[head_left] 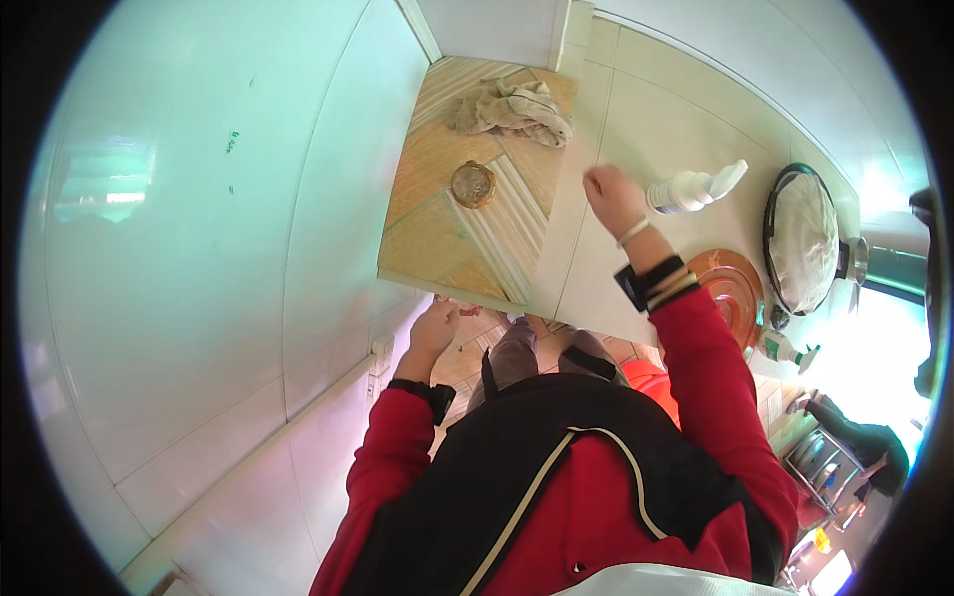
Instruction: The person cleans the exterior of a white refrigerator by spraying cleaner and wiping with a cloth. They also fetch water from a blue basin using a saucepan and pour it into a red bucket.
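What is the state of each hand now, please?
Left hand: curled closed; cannot tell whether it holds anything.
Right hand: curled closed near the white bottle; no held object visible.

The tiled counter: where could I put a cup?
Patterned tile below the small round brown object is bare, as is cream tile beyond the white plastic bottle. At right, round orange-brown disc and dark-rimmed round container crowd together.

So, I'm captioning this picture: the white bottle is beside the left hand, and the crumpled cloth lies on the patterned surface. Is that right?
Not quite: the head view shows the white bottle beside the right hand, not the left hand. The crumpled cloth does lie on the patterned surface.
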A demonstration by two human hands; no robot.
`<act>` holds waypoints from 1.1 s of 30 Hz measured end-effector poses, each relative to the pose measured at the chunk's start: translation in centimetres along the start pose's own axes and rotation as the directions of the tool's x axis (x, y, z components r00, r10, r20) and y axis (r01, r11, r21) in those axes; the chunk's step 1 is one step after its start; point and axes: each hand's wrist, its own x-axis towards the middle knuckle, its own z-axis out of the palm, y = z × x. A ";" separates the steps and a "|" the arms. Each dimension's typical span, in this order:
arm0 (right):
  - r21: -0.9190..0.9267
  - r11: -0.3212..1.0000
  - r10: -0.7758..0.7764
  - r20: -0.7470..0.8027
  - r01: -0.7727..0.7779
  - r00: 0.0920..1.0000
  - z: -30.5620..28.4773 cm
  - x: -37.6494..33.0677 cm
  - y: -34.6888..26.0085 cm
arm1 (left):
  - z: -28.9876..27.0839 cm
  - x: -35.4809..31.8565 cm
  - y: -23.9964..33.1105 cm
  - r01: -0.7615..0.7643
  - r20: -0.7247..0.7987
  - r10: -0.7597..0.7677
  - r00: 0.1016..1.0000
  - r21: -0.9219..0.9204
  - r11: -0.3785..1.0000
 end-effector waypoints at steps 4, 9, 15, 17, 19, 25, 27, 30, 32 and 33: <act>0.021 0.999 -0.028 -0.063 0.029 0.998 1.7 7.6 -2.1 | -0.1 -3.7 -1.0 0.073 -0.050 -0.075 0.996 -0.032 0.997; -0.217 0.976 -0.002 -0.140 -0.029 0.990 6.1 13.0 -0.9 | -3.0 -9.2 -1.4 0.202 -0.359 -0.186 0.915 0.010 0.979; 0.494 0.835 0.255 0.042 -0.242 0.966 5.3 17.1 -0.1 | -9.4 -13.8 1.5 0.324 -0.730 -0.193 0.655 0.040 0.945; 0.877 0.461 0.276 0.005 -0.137 0.961 3.8 18.7 -2.4 | -11.9 -14.0 2.9 0.336 -0.812 -0.123 0.571 0.095 0.937; 0.973 0.160 0.221 0.127 -0.165 0.967 2.8 19.7 -5.4 | -13.8 -14.2 4.7 0.323 -0.873 -0.011 0.488 0.169 0.931; 0.942 0.328 0.251 -0.022 -0.064 0.968 5.0 22.3 -15.0 | -18.4 -13.1 8.2 0.349 -0.866 0.284 0.412 0.438 0.828; 0.644 0.744 0.065 -0.335 0.178 0.940 5.2 23.5 -17.8 | -19.6 -13.0 8.4 0.395 -0.825 0.384 0.416 0.544 0.741; 0.600 0.731 0.058 -0.530 0.325 0.846 3.5 26.0 -21.9 | -20.8 -13.0 7.8 0.489 -0.767 0.474 0.433 0.641 0.592; 0.578 0.629 -0.021 -0.655 0.519 0.756 2.4 28.3 -24.9 | -21.3 -12.8 6.9 0.563 -0.758 0.492 0.429 0.650 0.511; 0.511 0.575 -0.073 -0.746 0.639 0.662 2.2 28.8 -25.7 | -21.4 -12.7 6.2 0.603 -0.757 0.482 0.441 0.648 0.466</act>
